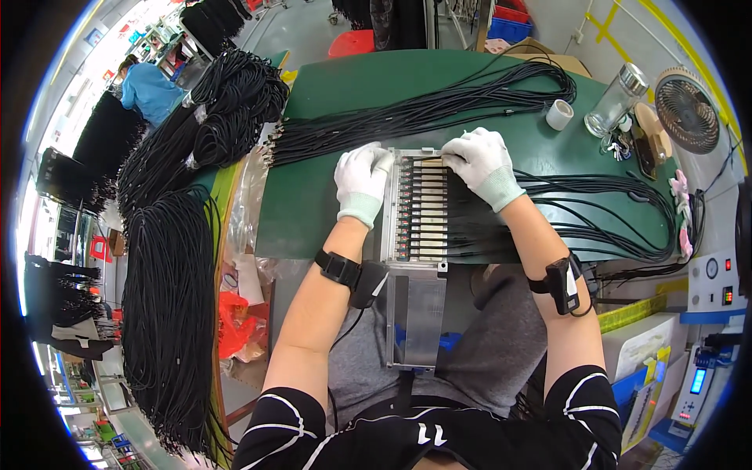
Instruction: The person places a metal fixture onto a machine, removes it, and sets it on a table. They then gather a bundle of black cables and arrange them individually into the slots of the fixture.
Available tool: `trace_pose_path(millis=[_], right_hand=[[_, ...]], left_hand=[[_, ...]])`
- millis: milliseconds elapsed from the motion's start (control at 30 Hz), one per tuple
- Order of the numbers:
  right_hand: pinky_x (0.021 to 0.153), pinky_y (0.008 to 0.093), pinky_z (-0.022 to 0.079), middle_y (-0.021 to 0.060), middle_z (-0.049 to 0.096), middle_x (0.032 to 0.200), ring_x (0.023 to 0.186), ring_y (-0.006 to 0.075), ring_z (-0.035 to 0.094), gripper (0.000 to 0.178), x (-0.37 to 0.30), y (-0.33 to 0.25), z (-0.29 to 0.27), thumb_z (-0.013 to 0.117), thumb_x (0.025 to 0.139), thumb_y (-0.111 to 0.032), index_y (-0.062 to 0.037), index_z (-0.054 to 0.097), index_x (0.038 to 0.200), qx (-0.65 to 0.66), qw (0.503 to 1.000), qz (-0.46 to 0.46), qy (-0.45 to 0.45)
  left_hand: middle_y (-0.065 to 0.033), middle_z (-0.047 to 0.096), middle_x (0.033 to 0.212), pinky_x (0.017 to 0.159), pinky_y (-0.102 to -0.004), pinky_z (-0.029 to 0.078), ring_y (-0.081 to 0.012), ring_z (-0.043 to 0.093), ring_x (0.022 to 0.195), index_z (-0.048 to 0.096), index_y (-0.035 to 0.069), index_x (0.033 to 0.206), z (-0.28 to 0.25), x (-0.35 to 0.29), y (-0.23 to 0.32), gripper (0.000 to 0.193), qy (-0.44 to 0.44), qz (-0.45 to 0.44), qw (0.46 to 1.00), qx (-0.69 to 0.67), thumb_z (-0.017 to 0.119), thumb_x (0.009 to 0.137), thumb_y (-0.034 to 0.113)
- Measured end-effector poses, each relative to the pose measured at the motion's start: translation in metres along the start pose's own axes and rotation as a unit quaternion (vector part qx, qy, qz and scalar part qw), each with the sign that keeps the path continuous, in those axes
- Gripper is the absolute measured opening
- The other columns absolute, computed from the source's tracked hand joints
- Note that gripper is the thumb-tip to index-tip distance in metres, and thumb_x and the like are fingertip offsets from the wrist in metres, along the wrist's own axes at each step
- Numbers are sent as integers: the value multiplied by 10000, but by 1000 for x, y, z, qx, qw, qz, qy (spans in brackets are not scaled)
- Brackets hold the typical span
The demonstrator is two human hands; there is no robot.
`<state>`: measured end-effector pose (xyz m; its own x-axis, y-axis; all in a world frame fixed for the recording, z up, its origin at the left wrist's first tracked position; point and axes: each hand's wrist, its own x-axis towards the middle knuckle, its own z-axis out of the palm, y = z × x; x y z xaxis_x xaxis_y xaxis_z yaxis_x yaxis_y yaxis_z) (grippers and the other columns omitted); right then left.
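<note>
A dark green surface [337, 86] spans the room in front of the person, with a red stool [351, 43] beyond it and a co-worker in blue [149, 90] at the far left. Thick heaps of black cables [168, 298] hang along the left side. On the surface are two spreads of thin black cables, one across the far part [423, 110] and one looped at the right [603, 196], plus one white tape roll [560, 114], one clear bottle with a silver lid [617, 100] and one round dark fan [687, 108]. One silver metal slotted fixture [385, 243] lies at the near edge, between two white-gloved hands. The left hand [363, 176] has its grip narrow at the fixture's upper left corner; the right hand [479, 160] has its grip narrow at the upper right. I cannot tell what either holds.
</note>
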<state>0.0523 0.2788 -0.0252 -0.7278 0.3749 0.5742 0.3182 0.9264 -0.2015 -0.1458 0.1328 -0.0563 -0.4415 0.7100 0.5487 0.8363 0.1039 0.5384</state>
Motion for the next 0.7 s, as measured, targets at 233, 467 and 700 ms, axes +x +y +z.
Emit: trace_pose_path(millis=[233,467,700], right_hand=[[784,388,457,5,660,766,832,240,615,69,-4,8,1,722,831,-226,-161,735,851,-22,1000,10,-14],[807,389,446,-11,655,785,863,235,609,71,0,0,6,704,837,-226,-177,735,878,-12,1000,-1,-21],[889,411,456,16,687,994,1031,256,599,207,-3,-17,2,679,815,-138,-159,739,1012,-62,996,-10,-69]], left_hand=[[-103,733,1037,1025,-416,427,-307,631,1011,743,88,1055,-3,0,1,304,-83,-96,992,-16,603,971,345],[-105,736,1034,1123,-408,353,-291,655,993,740,95,1058,1,-1,-12,295,-76,-54,996,-17,562,994,322],[-95,742,1029,1153,-513,313,-299,667,1004,746,91,1010,1,1,-8,276,-79,-86,992,-43,595,967,319]])
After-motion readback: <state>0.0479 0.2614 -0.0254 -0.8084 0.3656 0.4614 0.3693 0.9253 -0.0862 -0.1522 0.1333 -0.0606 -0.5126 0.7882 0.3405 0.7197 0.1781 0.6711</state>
